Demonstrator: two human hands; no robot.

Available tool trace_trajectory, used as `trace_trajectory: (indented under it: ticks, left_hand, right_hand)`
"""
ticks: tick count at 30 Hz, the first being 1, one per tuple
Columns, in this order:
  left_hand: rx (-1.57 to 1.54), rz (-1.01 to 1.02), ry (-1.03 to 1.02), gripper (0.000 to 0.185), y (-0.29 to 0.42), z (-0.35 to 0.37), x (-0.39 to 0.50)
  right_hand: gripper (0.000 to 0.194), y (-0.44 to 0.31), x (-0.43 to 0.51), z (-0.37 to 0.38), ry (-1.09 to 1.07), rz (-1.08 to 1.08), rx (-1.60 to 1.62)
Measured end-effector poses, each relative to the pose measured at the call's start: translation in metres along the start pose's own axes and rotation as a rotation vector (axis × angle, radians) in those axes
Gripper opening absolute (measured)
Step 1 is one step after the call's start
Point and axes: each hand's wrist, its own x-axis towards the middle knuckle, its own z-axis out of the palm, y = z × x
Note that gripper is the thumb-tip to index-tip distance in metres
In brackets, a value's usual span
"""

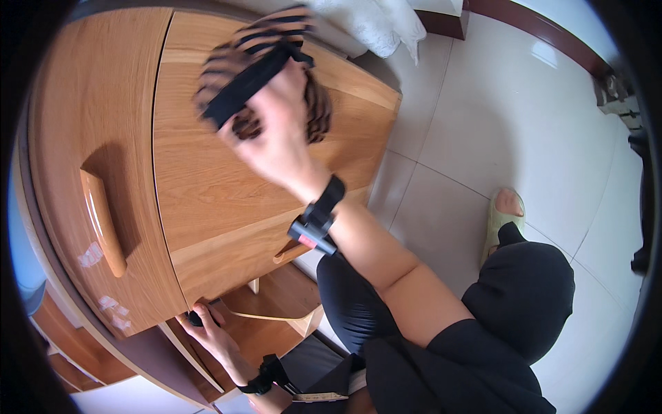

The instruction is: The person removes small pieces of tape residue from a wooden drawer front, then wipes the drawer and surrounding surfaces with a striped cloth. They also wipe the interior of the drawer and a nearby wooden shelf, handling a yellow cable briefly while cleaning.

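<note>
My right hand [279,124] grips a brown-and-black striped cloth item [258,36] with a broad black band, blurred and raised over a wooden cabinet panel [232,191]. Dark-patterned parts of the cloth hang on both sides of the hand. Lower down, my left hand [212,334] is at the panel's lower corner, its fingers around a small black object [194,319] that the hand partly hides. Exactly what this object is cannot be made out. A black strap with a small device [313,227] circles my right wrist; another black strap [261,375] is on my left.
A wooden front with a curved handle [103,222] and torn sticker remains [90,255] is at left. Below the panel is a wooden shelf compartment [269,339]. A white cloth [372,26] hangs at the top. My slippered foot [507,212] rests on the tiled floor [460,134].
</note>
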Motion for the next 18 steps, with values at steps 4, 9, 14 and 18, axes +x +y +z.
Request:
trace_trajectory:
  ticks: [4,9,14,18]
  left_hand:
    - [-0.005,-0.018,0.024,0.050,0.001,0.000,-0.002]
    - [-0.054,-0.014,0.001,0.049,0.002,0.001,0.000]
    - [0.013,0.013,0.018,0.047,-0.001,0.003,0.000]
    - [-0.032,0.023,0.055,0.046,0.001,0.007,0.000]
  right_hand:
    - [0.044,0.056,-0.058,-0.022,0.128,0.394,0.055]
    - [0.050,0.126,-0.138,-0.095,0.566,0.981,0.368]
    - [0.044,0.103,-0.166,-0.095,0.493,1.086,0.379]
    - [0.045,-0.009,-0.140,-0.025,0.210,0.852,0.433]
